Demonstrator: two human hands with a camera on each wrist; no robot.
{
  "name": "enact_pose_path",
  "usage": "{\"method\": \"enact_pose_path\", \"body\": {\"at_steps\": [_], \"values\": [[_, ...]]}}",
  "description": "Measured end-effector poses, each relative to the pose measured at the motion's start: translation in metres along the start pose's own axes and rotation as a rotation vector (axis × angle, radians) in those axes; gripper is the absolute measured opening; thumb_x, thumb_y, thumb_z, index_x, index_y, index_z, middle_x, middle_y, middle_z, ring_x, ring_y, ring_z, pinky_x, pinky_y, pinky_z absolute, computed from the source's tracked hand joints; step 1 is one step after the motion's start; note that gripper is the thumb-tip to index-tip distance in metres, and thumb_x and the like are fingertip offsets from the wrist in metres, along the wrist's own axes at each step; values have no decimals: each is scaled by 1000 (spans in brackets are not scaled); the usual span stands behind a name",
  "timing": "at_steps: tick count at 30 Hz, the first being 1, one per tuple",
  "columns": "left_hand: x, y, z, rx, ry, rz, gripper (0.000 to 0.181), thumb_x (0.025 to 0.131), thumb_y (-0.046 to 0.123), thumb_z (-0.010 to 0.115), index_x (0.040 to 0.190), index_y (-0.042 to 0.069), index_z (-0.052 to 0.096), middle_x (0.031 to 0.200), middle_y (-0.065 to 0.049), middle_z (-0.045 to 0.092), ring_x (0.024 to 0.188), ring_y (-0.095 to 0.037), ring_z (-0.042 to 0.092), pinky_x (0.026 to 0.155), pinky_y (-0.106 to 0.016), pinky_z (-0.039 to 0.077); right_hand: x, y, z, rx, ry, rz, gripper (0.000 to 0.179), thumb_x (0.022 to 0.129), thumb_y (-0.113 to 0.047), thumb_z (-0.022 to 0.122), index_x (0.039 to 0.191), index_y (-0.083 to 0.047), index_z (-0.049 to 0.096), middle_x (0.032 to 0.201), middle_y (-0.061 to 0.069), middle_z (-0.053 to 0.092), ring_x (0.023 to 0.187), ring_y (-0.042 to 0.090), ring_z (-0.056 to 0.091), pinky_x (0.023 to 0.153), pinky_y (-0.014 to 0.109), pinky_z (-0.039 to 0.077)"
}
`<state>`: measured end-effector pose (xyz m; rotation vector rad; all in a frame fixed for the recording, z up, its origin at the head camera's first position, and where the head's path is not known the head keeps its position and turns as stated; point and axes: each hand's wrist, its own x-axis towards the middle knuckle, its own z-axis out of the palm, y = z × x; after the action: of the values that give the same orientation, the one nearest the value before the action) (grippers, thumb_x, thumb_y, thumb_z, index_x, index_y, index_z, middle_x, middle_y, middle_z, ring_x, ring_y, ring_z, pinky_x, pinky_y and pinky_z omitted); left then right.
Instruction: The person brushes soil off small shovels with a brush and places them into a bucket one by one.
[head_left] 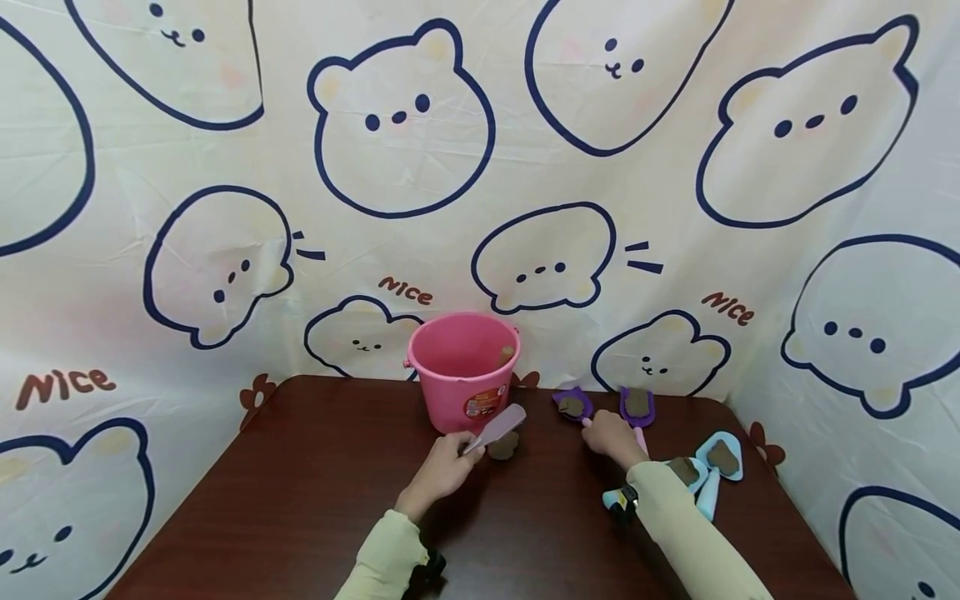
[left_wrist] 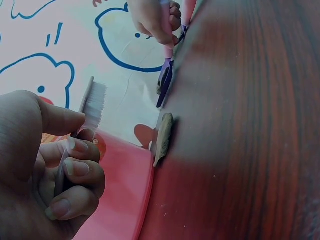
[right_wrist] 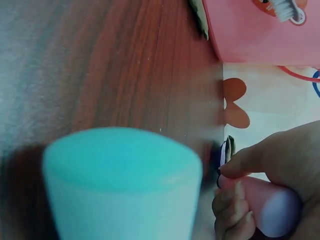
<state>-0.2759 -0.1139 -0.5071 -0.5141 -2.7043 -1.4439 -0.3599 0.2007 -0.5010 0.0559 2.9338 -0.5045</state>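
Note:
A pale lilac brush (head_left: 504, 423) is held in my left hand (head_left: 444, 467), and its bristles (left_wrist: 96, 102) show in the left wrist view. Below the brush, a brown flat lump (head_left: 503, 446) lies on the table beside a pink bucket (head_left: 457, 385). My right hand (head_left: 613, 437) grips the pink handle (right_wrist: 257, 200) of a purple toy shovel (head_left: 586, 405), which bears a brown lump (head_left: 570, 407). A second purple shovel (head_left: 638, 422), also carrying a brown piece, lies just right of that hand.
Light blue shovels (head_left: 707, 502) with brown lumps lie under and beyond my right forearm; a blue handle end (right_wrist: 122, 170) looms close in the right wrist view. A brown piece (head_left: 506, 356) shows inside the bucket. Bear-print cloth (head_left: 525, 183) surrounds the dark wooden table (head_left: 300, 500).

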Motion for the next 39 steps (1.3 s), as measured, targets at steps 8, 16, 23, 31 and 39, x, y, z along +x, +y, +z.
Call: {"method": "enact_pose_path", "body": {"at_steps": [8, 16, 23, 31, 39], "values": [[0, -1, 0, -6, 9, 13, 17, 102, 18, 59, 103, 2, 66, 73, 1, 55, 59, -12, 49, 55, -25, 42, -10, -1, -4, 49, 56, -37, 23, 96, -23, 62, 94, 0, 61, 87, 14, 63, 75, 30, 58, 89, 55, 43], [-1, 1, 1, -22, 2, 8, 18, 103, 19, 60, 108, 3, 65, 75, -1, 56, 61, -13, 51, 56, -26, 44, -36, -10, -13, 74, 64, -80, 28, 97, -28, 65, 82, -4, 62, 75, 10, 59, 67, 26, 57, 90, 57, 41], [-1, 5, 4, -23, -8, 1, 21, 103, 20, 60, 110, 2, 65, 75, -2, 55, 59, -14, 50, 55, -26, 43, -57, -19, -15, 106, 51, -115, 33, 98, -33, 67, 78, -7, 62, 65, 6, 55, 59, 22, 55, 110, 71, 24], [-1, 15, 6, -62, -34, 29, 19, 103, 19, 59, 108, 1, 65, 72, -1, 53, 57, -12, 47, 51, -24, 40, -83, -29, -21, 167, 36, -158, 28, 96, -30, 70, 97, -2, 67, 70, 7, 56, 63, 21, 55, 76, 45, 47], [-4, 28, 16, -45, -27, 36, 19, 102, 19, 61, 109, 3, 67, 74, -1, 54, 56, -10, 47, 50, -23, 39, -100, -38, -18, 223, 43, -191, 25, 93, -28, 73, 90, -4, 65, 68, 6, 54, 60, 19, 53, 53, 30, 42]]}}
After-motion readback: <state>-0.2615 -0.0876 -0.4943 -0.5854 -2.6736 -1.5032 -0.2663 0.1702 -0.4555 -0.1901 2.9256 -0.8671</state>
